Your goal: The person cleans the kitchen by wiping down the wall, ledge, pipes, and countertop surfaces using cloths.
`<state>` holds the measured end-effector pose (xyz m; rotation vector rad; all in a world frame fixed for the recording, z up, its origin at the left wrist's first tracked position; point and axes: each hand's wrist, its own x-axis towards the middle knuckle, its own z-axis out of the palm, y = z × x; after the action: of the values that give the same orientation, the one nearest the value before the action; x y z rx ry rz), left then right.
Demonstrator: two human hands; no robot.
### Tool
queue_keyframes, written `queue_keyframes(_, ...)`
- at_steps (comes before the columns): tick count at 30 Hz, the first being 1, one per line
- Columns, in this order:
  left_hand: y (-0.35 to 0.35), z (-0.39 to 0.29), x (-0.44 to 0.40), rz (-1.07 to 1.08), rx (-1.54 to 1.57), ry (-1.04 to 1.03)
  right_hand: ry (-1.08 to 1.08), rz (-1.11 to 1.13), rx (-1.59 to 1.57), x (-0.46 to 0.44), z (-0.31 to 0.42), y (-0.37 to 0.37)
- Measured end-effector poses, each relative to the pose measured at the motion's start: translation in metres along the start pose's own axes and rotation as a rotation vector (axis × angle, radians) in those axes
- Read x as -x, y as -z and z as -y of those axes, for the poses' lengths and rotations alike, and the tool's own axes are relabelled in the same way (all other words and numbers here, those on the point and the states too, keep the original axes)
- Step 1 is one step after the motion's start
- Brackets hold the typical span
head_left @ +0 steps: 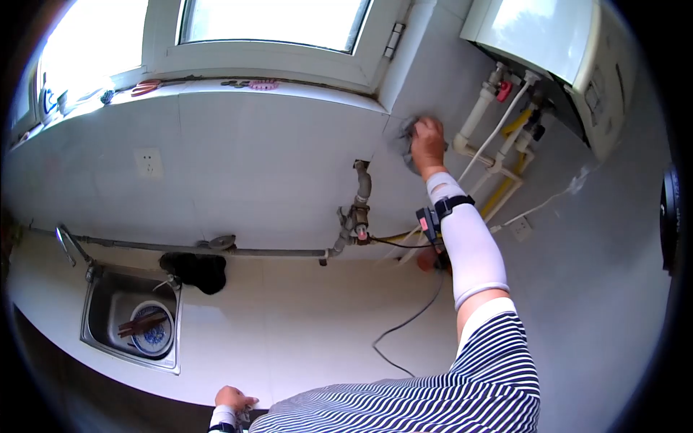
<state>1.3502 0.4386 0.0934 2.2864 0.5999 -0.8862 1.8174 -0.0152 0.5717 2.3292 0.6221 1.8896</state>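
Observation:
My right hand [429,146] is stretched up against the tiled wall [267,151], its fingers closed over a grey cloth [408,153] pressed to the tiles. The cloth lies just below the window corner, left of the white pipes [475,115] under a wall-mounted water heater [538,32]. My left hand [234,398] is low at the counter's front edge, its fingers curled. Something small and pale shows beneath it, too unclear to name.
On the left, a steel sink [88,317] holds a blue-and-white bowl [160,345]. A black cloth [198,270] lies beside the faucet [68,242]. A gas pipe with a valve [359,215] runs along the wall. A grey cable [404,322] crosses the counter [303,325].

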Motion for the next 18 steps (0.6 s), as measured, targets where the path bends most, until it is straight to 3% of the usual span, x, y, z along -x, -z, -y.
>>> queue_keyframes(3, 0.005, -0.003, 0.007, 0.017, -0.017, 0.036, 0.014, 0.222, -0.026, -0.003, 0.001, 0.015)
queue_keyframes(4, 0.006, -0.006, 0.010, 0.005, -0.020, 0.040, 0.020, 0.214, -0.032, -0.021, 0.009, 0.022)
queue_keyframes(8, 0.009, -0.007, 0.009, 0.012, -0.017, 0.063, 0.436, 0.004, 0.107, -0.120, 0.032, 0.038)
queue_keyframes(12, 0.003, -0.001, 0.004, 0.017, -0.063, 0.027, 0.528, -0.069, 0.409, -0.186, 0.045, 0.022)
queue_keyframes(14, 0.004, -0.002, 0.007, 0.011, -0.059, 0.041, 0.337, 0.311, 0.638, -0.194, 0.053, 0.012)
queue_keyframes(18, 0.002, 0.002, 0.002, 0.015, -0.008, 0.067, 0.355, 0.418, 0.793, -0.183, 0.068, -0.004)
